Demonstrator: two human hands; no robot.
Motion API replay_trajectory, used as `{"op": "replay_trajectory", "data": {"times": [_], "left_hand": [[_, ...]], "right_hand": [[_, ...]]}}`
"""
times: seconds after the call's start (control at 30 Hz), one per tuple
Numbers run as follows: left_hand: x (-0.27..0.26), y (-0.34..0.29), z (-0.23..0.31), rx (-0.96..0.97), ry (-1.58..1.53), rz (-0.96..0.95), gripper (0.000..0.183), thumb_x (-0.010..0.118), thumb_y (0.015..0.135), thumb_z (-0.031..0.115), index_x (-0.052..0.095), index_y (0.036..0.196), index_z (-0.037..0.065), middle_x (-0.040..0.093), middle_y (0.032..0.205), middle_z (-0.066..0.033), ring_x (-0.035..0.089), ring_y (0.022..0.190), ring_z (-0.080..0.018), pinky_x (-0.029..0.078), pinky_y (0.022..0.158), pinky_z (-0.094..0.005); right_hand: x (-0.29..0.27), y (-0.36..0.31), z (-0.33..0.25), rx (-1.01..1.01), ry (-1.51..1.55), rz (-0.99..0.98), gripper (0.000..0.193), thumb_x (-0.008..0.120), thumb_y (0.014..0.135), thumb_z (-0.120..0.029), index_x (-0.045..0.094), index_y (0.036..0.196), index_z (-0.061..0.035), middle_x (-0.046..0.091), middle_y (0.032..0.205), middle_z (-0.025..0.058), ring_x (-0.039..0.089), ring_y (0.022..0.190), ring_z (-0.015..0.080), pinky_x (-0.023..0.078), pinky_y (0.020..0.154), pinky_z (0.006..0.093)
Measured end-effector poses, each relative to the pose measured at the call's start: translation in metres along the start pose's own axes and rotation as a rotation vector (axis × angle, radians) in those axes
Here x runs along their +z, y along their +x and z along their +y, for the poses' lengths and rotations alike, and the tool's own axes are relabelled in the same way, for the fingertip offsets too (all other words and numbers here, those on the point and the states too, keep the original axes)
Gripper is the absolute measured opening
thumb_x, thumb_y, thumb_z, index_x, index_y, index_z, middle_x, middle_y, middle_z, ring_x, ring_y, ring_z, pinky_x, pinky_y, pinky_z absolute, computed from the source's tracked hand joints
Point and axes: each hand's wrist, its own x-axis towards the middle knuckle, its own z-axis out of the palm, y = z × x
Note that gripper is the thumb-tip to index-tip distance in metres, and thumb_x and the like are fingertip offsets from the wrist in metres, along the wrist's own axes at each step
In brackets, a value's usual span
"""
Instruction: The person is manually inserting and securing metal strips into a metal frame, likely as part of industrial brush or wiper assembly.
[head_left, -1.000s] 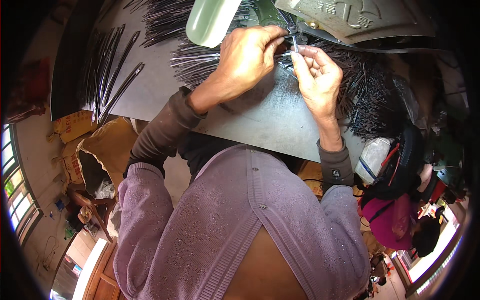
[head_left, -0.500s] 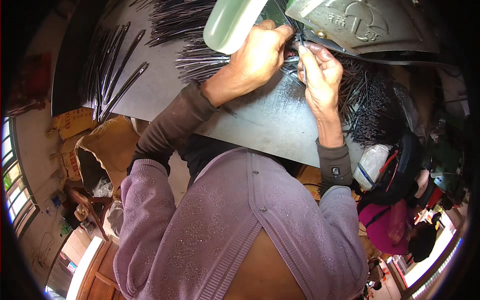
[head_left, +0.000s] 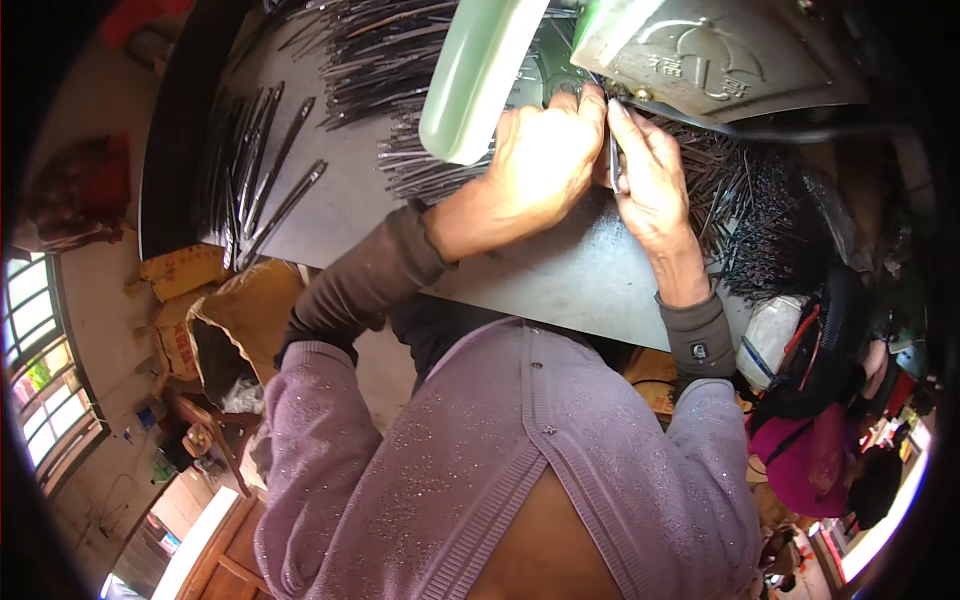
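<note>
My right hand (head_left: 652, 180) pinches a thin dark metal strip (head_left: 613, 160) between thumb and fingers, just below the grey metal housing of a machine (head_left: 720, 70). Close beside it my left hand (head_left: 545, 155) has its fingers curled and pressed together at the machine's lower edge. Whatever they grip is hidden behind the knuckles. Left of that hand lies a dense stack of thin dark metal strips (head_left: 385, 60), partly covered by a pale green rounded machine part (head_left: 480, 85). A further heap of dark strips (head_left: 755, 215) lies to the right of my right hand.
A grey metal tabletop (head_left: 540, 280) spans the space under my hands. A smaller bunch of strips (head_left: 250, 170) lies at its left edge. Brown sacks (head_left: 250, 305) stand below on the left. A white bundle (head_left: 768, 340) and a magenta cloth item (head_left: 805, 460) are at the right.
The whole view has shifted, so the scene sits lower and farther right. Both hands stay at the machine; the strip in my right hand now stands close beside my left fingers.
</note>
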Motion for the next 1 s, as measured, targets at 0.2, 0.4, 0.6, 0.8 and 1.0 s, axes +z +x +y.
{"op": "replay_trajectory", "data": {"times": [0.2,0.4,0.6,0.8,1.0], "left_hand": [[-0.019,0.014,-0.049,0.06,-0.238,0.125,0.009,0.056,0.078,0.006,0.059,0.083,0.001,0.053,0.068,-0.021,0.054,0.061,-0.0341,0.043,0.055,-0.0382],[-0.02,0.035,-0.081,0.091,0.15,0.312,0.017,0.061,0.072,0.009,0.063,0.089,0.008,0.048,0.075,-0.0124,0.044,0.074,-0.0318,0.035,0.066,-0.04],[-0.005,0.029,-0.082,0.235,-0.085,0.308,0.024,0.063,0.073,0.008,0.058,0.096,0.006,0.052,0.083,-0.0117,0.048,0.079,-0.0325,0.037,0.072,-0.0394],[0.003,0.023,-0.056,0.785,-0.15,0.289,0.021,0.063,0.067,0.0,0.053,0.083,0.008,0.051,0.072,-0.0044,0.054,0.063,-0.0182,0.043,0.055,-0.0293],[-0.007,-0.013,-0.002,0.557,-0.147,0.148,0.036,0.058,0.066,0.012,0.058,0.102,0.006,0.046,0.071,-0.0035,0.05,0.061,-0.0172,0.043,0.052,-0.0288]], "right_hand": [[0.007,0.004,0.006,-0.146,-0.256,-0.113,0.022,0.049,0.089,-0.017,0.063,0.082,-0.0008,0.05,0.054,-0.0022,0.043,0.046,0.003,0.033,0.043,0.0186],[0.013,-0.029,0.004,-0.117,-0.475,-0.304,0.013,0.055,0.084,-0.007,0.062,0.088,0.0032,0.055,0.063,-0.0008,0.047,0.05,0.0031,0.04,0.045,0.0189],[-0.024,-0.057,0.019,-0.093,-0.129,-0.158,0.008,0.055,0.079,0.003,0.053,0.086,0.0002,0.055,0.075,0.0039,0.055,0.057,0.0077,0.046,0.051,0.0198],[-0.042,-0.076,0.013,-0.738,-1.08,-0.255,0.015,0.063,0.065,0.005,0.057,0.077,-0.0018,0.056,0.073,0.008,0.055,0.06,0.0199,0.045,0.055,0.0275],[-0.042,-0.079,0.02,-0.663,-1.338,-0.131,0.012,0.061,0.067,0.002,0.057,0.078,-0.001,0.053,0.065,0.0079,0.051,0.055,0.0211,0.04,0.047,0.0321]]}}
